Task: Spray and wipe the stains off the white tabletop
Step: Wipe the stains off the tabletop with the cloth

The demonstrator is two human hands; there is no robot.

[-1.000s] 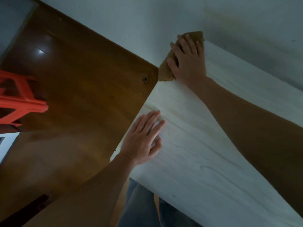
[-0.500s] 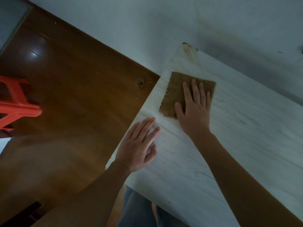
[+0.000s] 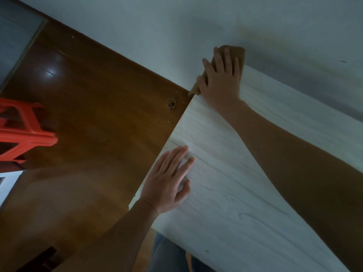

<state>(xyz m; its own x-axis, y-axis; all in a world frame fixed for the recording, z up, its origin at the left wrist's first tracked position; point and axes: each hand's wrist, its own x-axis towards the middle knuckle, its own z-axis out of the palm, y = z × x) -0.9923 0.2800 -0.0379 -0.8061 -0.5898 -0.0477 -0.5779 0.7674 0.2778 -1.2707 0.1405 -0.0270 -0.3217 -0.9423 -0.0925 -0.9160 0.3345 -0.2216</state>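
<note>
While scrubbing right at the far left corner of the table point(image 3: 225, 203), pressing the brown cloth point(image 3: 241, 55) flat under the right hand point(image 3: 220, 81), fingers straight and spread over it, not curled round it. Likely done that way to bear down hard on a stubborn corner stain, with part of the cloth bunched off the edge against the wall point(image 3: 157, 26). Left hand point(image 3: 169, 181) planted flat near the left edge, fingers straight and close together, holding nothing, probably bracing for the long reach. No spray bottle anywhere in view. Pale wood-grain surface, thin dark veins across it, a few tiny specks toward the near edge; hard to tell stain from pattern in this dim light. Beyond the left edge, glossy brown wooden floor point(image 3: 94, 107) with a small round hole point(image 3: 170, 104), and a red plastic stool point(image 3: 25, 134) well apart.
</note>
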